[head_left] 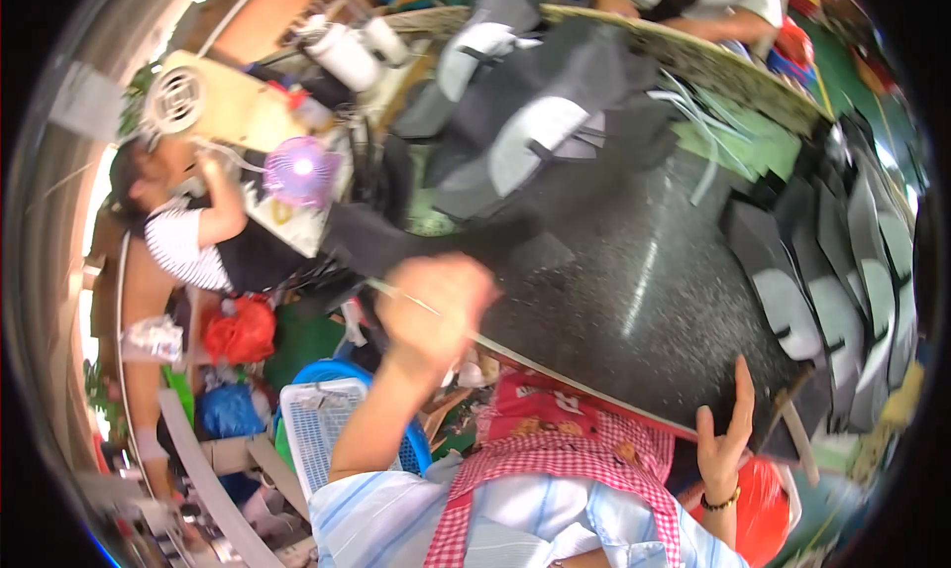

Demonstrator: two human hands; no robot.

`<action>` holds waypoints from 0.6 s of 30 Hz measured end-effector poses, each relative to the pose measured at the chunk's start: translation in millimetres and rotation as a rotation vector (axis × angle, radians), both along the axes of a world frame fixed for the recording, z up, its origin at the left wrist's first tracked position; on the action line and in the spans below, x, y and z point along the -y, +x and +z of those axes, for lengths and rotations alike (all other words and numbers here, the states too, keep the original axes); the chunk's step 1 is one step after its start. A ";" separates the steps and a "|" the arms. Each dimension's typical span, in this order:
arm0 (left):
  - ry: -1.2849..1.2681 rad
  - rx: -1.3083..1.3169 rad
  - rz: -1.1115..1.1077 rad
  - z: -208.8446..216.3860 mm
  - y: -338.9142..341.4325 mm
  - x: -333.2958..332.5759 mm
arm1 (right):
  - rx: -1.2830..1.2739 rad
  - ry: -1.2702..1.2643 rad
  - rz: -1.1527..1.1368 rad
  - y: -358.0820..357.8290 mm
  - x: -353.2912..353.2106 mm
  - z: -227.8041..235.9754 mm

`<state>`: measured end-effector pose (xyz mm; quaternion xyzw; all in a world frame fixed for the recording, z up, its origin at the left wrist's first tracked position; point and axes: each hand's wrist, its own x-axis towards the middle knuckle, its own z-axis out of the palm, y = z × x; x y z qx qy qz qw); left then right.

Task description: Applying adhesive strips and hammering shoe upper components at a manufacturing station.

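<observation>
A dark speckled table (634, 281) holds black and grey cut pieces (832, 291). The left hand (436, 306) is closed on a black piece (416, 236); the right hand (728, 434) is open at the table's edge

A crinkly clear bag (154, 338) sits at the far left, beside a person in a striped top. It is shiny and see-through with pale stuff inside. Just to its right is a red bag (240, 330), soft and bunched up. Below these two lies a blue bag (226, 410), also bunched, next to a white basket. At the bottom right, near the right hand, another red bag (765, 509) shows, bright and puffy. Two white tubs (352, 51) stand close together at the top, left of the dark pile on the table; they look round and tall. No signs or screens show.
</observation>
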<state>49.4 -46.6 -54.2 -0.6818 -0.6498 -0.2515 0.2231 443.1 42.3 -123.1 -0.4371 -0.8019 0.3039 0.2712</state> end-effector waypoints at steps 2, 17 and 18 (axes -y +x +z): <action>0.272 -0.103 0.466 8.8 -76.0 14.8 | 0.147 0.107 0.112 -9.1 -10.3 -6.2; -0.042 -0.039 0.372 -14.9 -21.2 -188.9 | 0.084 0.146 0.143 -34.1 -12.9 8.7; -0.167 0.198 0.448 -14.9 -34.6 -190.0 | 0.021 0.130 0.134 -37.4 -15.8 14.3</action>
